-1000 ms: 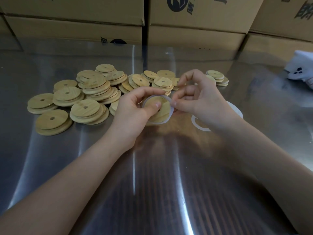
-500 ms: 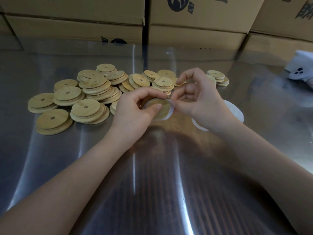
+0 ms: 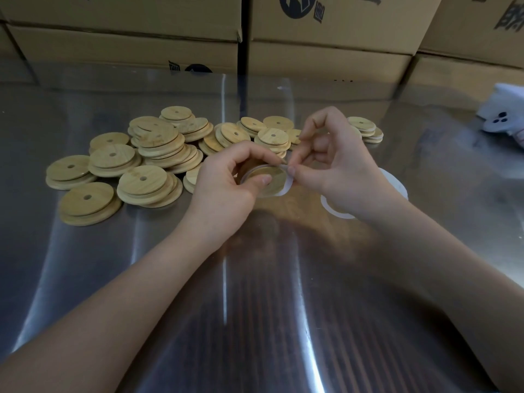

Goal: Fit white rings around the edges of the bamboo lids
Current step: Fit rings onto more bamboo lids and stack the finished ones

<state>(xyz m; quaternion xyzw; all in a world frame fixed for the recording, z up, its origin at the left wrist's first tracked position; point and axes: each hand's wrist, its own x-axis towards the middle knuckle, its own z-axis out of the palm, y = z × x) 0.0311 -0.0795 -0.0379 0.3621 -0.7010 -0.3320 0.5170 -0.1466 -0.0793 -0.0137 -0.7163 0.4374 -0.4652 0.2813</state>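
My left hand [image 3: 226, 185] grips a round bamboo lid [image 3: 270, 181] just above the table, thumb across its face and fingers curled over its far edge. A white ring [image 3: 286, 187] runs around the lid's rim and bulges loose on the right side. My right hand [image 3: 334, 163] pinches that loose part between thumb and forefinger, its other fingers curled up. A pile of bamboo lids [image 3: 147, 163] with centre holes lies to the left and behind. More white rings [image 3: 334, 211] lie on the table, mostly hidden under my right wrist.
The shiny metal table [image 3: 255, 307] spreads toward me. Stacked cardboard boxes [image 3: 326, 52] wall off the far edge. A small stack of lids [image 3: 365, 130] sits behind my right hand. A white cloth-like object [image 3: 504, 114] lies at the far right.
The lid has tilted flatter in my left hand and more of the ring sits on its rim. My right hand's pinch stays at the lid's right edge.
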